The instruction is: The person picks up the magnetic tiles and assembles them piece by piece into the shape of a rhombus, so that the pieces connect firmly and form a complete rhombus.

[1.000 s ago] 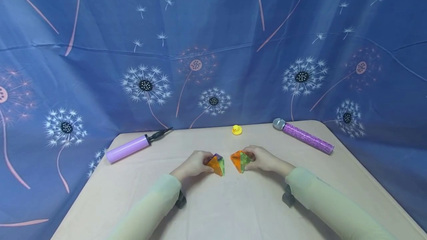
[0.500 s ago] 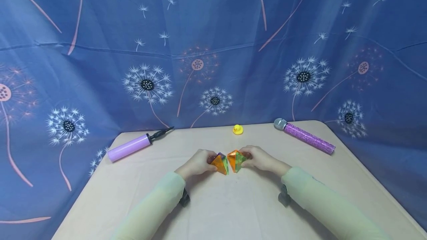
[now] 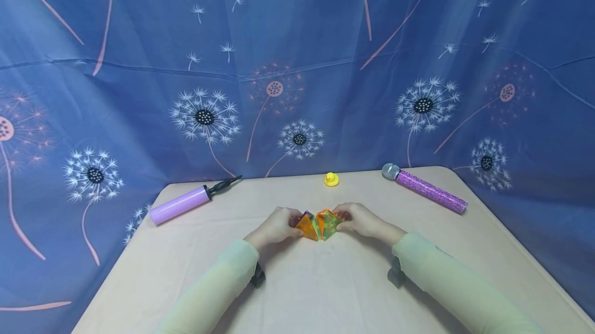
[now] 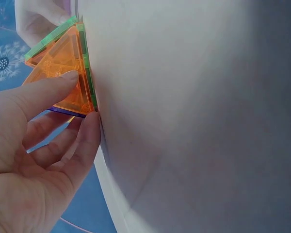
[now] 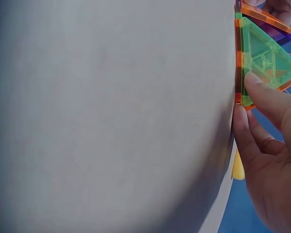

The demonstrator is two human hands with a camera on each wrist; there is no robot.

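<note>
In the head view, my left hand (image 3: 275, 228) pinches a small pyramid of translucent triangular magnetic tiles (image 3: 306, 228) in orange, purple and green. Its thumb lies flat on the orange face (image 4: 68, 53) in the left wrist view. My right hand (image 3: 364, 220) grips a second such pyramid (image 3: 331, 224), orange and green, with its thumb on the green face (image 5: 266, 56) in the right wrist view. The pyramids stand side by side at the table's middle. Their lower edges appear to meet, while a V-shaped gap parts them higher up. My fingers hide the pyramids' outer sides.
A purple hand pump (image 3: 181, 206) with a black nozzle lies at the back left of the table (image 3: 297, 292). Near the back edge sits a yellow rubber duck (image 3: 331, 179). A glittery purple microphone (image 3: 429, 191) lies back right. Behind hangs a blue dandelion-print cloth (image 3: 334, 101).
Both hands have moved inward, bringing the two pyramids from clearly apart to side by side. In the last half second, the right pyramid has turned slightly, and the gap at the bottom has narrowed.
</note>
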